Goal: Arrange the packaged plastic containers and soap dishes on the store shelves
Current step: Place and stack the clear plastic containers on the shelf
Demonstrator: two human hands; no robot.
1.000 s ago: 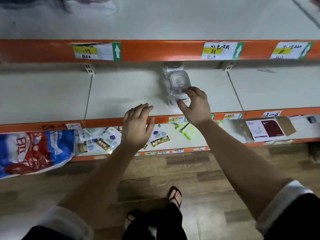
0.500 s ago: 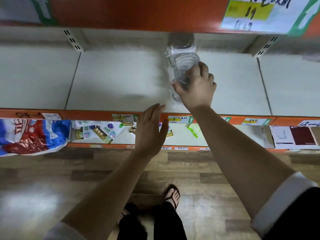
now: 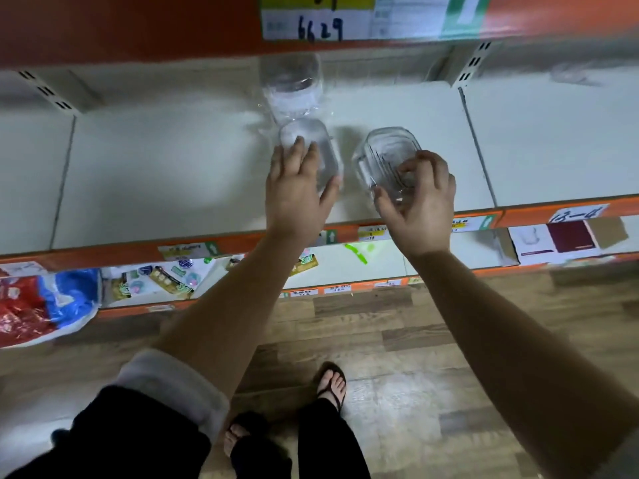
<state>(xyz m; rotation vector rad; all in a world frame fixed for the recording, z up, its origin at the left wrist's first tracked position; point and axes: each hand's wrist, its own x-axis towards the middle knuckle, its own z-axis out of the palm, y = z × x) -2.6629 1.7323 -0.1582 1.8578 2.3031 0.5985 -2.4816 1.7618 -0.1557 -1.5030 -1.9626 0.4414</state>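
Curling round a ribbed clear dish [image 3: 382, 157], the right hand [image 3: 420, 202] has its fingers bent over the dish's near right rim and its thumb pressed on the near left edge, so the dish is gripped from the front. The dish sits over the shelf [image 3: 166, 167] a little right of the middle of this panel, near the front edge; whether it rests on the board or is held just above it cannot be told.

The left hand [image 3: 295, 193] lies flat, fingers straight and close together, on the near end of a clear container [image 3: 313, 146], with the thumb spread out to the right beside the container's side. This container stands just beside the dish, to its left, with a narrow gap of bare shelf between them.

Behind it, toward the back edge of the shelf, a second clear container [image 3: 292, 86] in glinting film is blurred and partly tucked under the orange edge of the shelf above [image 3: 138, 25], so its shape is hard to make out. The left palm hides the near half of the container it touches. A price label [image 3: 318, 24] on that upper edge is cut off at the top.
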